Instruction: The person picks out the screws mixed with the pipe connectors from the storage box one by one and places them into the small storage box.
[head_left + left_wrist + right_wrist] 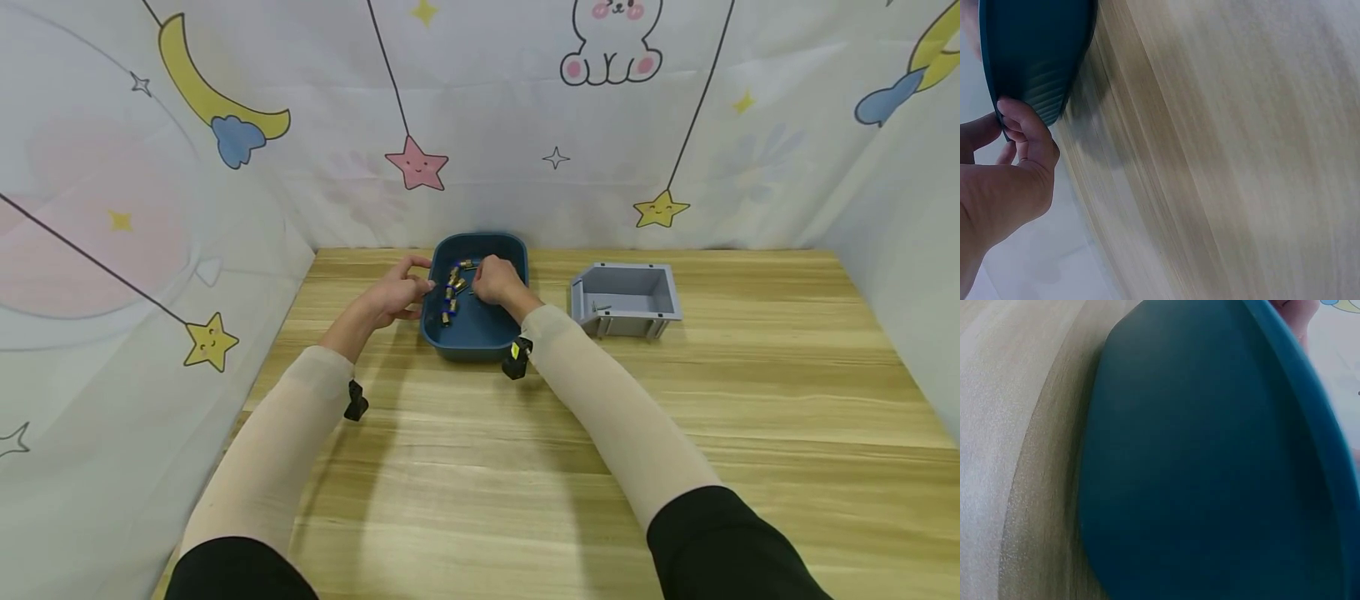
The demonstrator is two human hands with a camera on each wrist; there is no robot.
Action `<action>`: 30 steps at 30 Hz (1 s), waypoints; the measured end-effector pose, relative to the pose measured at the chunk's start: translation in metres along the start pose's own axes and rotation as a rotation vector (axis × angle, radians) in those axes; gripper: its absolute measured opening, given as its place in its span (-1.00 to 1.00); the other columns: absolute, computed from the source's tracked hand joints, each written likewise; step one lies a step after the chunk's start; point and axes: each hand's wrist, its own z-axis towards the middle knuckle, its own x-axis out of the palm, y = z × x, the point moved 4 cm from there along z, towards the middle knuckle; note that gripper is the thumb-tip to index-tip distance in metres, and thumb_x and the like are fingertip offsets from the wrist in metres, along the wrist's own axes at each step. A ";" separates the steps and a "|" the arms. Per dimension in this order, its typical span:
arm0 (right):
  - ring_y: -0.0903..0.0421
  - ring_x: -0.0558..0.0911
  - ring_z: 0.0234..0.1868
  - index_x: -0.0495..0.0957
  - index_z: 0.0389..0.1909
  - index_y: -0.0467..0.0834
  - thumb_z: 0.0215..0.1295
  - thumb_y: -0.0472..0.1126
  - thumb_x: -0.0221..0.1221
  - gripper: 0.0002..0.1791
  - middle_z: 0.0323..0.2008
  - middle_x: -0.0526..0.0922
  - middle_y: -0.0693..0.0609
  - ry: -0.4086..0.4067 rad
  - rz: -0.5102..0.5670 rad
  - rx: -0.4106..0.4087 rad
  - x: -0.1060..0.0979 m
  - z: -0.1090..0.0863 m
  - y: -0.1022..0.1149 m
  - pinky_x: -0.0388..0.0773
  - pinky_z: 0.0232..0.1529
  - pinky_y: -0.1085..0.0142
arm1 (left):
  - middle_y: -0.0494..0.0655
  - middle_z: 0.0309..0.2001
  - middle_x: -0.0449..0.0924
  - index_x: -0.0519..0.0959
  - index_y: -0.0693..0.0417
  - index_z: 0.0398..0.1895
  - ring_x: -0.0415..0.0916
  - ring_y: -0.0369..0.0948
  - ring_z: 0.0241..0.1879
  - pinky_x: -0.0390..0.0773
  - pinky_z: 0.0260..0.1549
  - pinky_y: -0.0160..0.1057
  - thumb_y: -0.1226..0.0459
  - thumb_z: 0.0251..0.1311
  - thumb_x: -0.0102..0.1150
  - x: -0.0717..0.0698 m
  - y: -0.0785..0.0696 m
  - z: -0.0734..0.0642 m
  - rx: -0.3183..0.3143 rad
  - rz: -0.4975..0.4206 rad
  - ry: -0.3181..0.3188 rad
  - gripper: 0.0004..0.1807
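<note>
Brass-coloured fittings, several of them with blue parts, lie in a loose, uneven line along the left half of a dark blue tub, which stands on a wood-grained table near its far edge. One more fitting of the same colour lies toward the far end of the tub, and a few thin pieces show close to the right hand. That hand reaches over the tub's right side with its fingers bent down toward the tub floor; the fingertips are hidden, so whether they hold anything cannot be told. At the opposite side, the left hand pinches the tub's rim, the thumb and the curled fingers lying on either side of the edge, as the left wrist view shows. The right wrist view is mostly filled by the tub's smooth outer wall, with table surface beside it. Just to the right of the tub, apart from it, stands a grey box with an open top and one slanted corner; a small metallic piece lies inside near its left end, too small to make out well. Both forearms wear beige sleeves below black ones, and a small black device sits at each wrist. Behind the table hangs a white cloth printed with stars, a moon and a seated animal.
</note>
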 end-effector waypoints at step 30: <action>0.14 0.11 -0.73 0.26 -0.84 -0.06 0.43 -0.24 0.00 -0.46 -0.82 0.18 0.09 0.030 0.118 -0.019 -0.001 -0.005 0.000 0.15 -0.61 0.27 | 0.17 0.31 0.24 0.07 -0.17 0.46 0.41 0.10 0.09 0.48 -0.15 -0.03 0.24 0.53 -0.09 -0.002 0.003 0.003 -0.014 -0.009 0.012 -0.48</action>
